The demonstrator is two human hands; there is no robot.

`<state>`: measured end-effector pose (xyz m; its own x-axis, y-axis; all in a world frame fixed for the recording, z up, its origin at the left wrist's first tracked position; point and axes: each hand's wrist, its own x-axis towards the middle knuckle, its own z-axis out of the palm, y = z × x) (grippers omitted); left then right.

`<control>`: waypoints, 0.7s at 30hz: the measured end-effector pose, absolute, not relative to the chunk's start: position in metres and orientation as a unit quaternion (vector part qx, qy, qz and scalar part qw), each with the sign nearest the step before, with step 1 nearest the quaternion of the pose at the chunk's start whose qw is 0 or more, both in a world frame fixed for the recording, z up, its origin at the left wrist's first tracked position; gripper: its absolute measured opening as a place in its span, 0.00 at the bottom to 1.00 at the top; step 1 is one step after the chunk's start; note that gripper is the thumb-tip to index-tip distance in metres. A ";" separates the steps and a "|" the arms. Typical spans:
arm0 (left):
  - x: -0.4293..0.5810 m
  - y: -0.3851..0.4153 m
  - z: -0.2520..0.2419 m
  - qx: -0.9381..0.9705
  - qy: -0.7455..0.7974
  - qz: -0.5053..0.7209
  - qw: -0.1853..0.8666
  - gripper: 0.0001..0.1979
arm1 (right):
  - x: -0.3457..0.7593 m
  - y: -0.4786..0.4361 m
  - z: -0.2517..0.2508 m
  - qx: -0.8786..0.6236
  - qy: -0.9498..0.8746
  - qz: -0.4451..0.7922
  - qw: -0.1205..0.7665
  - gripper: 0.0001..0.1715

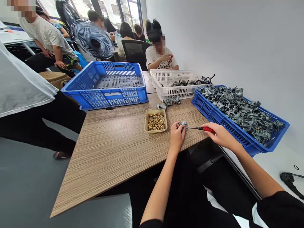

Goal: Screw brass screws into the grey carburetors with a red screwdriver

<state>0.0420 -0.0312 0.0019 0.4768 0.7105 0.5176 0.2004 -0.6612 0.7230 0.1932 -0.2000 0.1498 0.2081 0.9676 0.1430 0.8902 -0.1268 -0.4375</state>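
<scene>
My left hand [177, 136] is closed around a small grey metal carburetor body [183, 123] on the table, covering part of it. A screwdriver [208, 129] with a red handle lies in my right hand [220, 135], its fingers wrapped round the grip. The thin shaft points left, and its tip meets the carburetor; the exact contact spot is too small to make out. Left of my left hand stands a cream tub [145, 126] filled with small brass-coloured jets or screws. Several more grey carburetor bodies [168, 102] sit behind the tub.
A blue crate [237, 134] heaped with carburetors stands at the right. Behind are a white basket [171, 92] holding several carburetors and a large blue crate [111, 98]. A co-worker [163, 57] sits across the table [114, 142]. Someone in white stands at the left.
</scene>
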 end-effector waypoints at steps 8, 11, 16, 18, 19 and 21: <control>0.042 -0.032 0.001 0.801 0.278 0.437 0.299 0.10 | 0.184 -0.199 0.155 -0.763 -0.625 0.063 0.153 0.17; 0.041 -0.031 0.001 0.801 0.273 0.442 0.297 0.10 | 0.180 -0.200 0.159 -0.791 -0.595 0.069 0.125 0.17; 0.040 -0.031 0.000 0.802 0.269 0.448 0.290 0.11 | 0.176 -0.204 0.164 -0.784 -0.603 0.095 0.114 0.12; 0.040 -0.030 -0.001 0.803 0.271 0.451 0.280 0.11 | 0.174 -0.204 0.164 -0.792 -0.597 0.072 0.110 0.07; 0.040 -0.029 -0.002 0.804 0.272 0.452 0.274 0.10 | 0.172 -0.203 0.163 -0.802 -0.586 0.056 0.101 0.05; 0.041 -0.029 -0.003 0.806 0.271 0.454 0.266 0.10 | 0.169 -0.201 0.162 -0.818 -0.568 0.031 0.085 0.10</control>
